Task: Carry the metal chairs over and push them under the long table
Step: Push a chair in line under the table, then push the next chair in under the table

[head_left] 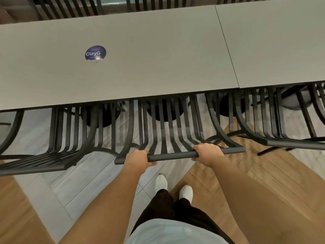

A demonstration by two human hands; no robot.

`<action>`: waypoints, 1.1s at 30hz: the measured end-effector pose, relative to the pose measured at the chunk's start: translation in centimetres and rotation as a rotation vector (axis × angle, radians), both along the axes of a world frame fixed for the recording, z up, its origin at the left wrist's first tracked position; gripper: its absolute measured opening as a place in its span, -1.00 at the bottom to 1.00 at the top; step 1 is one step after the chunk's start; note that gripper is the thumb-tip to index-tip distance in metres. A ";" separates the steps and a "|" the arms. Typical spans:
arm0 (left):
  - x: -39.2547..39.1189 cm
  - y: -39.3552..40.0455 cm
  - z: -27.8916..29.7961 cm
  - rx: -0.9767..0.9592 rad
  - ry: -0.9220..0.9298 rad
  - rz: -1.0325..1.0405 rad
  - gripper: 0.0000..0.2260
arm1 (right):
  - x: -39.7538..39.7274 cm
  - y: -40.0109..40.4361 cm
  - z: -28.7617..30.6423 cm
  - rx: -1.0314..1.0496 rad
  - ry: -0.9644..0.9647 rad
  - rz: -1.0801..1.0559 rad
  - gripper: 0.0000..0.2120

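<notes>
A black metal chair (168,131) with a slatted back stands in front of me, its seat tucked under the long grey table (140,76). My left hand (138,160) grips the chair's top rail on the left. My right hand (208,153) grips the same rail further right. The rail runs level between my hands, just off the table's near edge.
Another black metal chair (58,143) sits to the left and one (281,127) to the right, both pushed under the table. A round blue sticker (95,53) is on the tabletop. More chair backs (70,6) line the far side. My white shoes (185,191) stand on tile and wood floor.
</notes>
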State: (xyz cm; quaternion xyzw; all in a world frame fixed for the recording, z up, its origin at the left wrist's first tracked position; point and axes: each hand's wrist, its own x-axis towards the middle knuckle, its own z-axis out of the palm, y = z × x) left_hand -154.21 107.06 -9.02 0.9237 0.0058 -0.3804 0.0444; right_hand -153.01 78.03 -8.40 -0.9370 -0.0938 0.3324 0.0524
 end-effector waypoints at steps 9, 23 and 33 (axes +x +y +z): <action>3.1 -4.5 3.6 -0.246 -0.026 -0.096 -0.30 | -0.1 -2.6 4.1 0.102 0.077 -0.327 -0.30; 4.9 -25.4 8.7 -0.377 -0.239 -0.325 -0.64 | -3.4 -22.3 8.3 0.089 -0.196 -0.518 -0.51; 1.2 -43.7 8.5 -0.414 -0.251 -0.264 -0.61 | -6.0 -41.1 8.7 0.028 -0.155 -0.477 -0.38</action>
